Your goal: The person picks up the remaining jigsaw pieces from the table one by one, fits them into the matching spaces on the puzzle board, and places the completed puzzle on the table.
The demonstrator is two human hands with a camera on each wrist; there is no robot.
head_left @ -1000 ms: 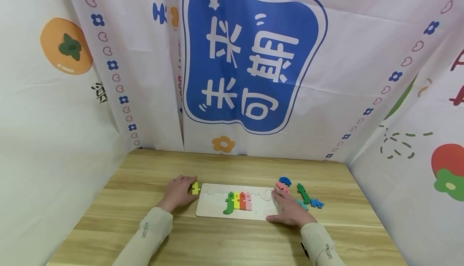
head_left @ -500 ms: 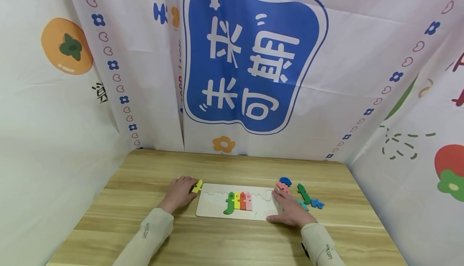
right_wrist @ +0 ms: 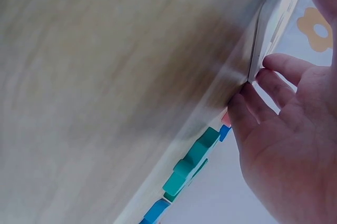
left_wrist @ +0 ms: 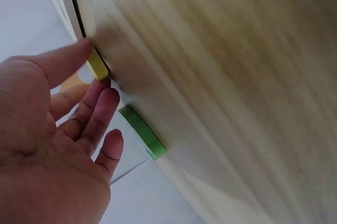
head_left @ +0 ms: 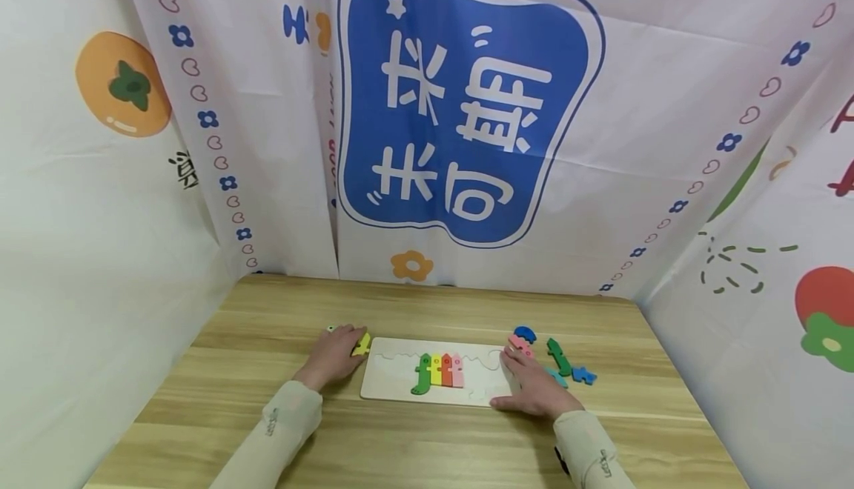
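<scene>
A pale wooden puzzle board lies on the table with green, yellow, red and pink pieces set side by side in its middle. My left hand is at the board's left end and pinches a yellow piece between thumb and forefinger. A small green piece lies by its other fingers. My right hand rests flat with straight fingers on the board's right end.
Loose pieces lie right of the board: pink, blue, dark green, teal and another blue. Printed cloth walls close in the wooden table at back and sides.
The yellow piece stood upright at my left fingertips; it has tilted and dropped lower beside the board's left end. The right hand has stayed where it was.
</scene>
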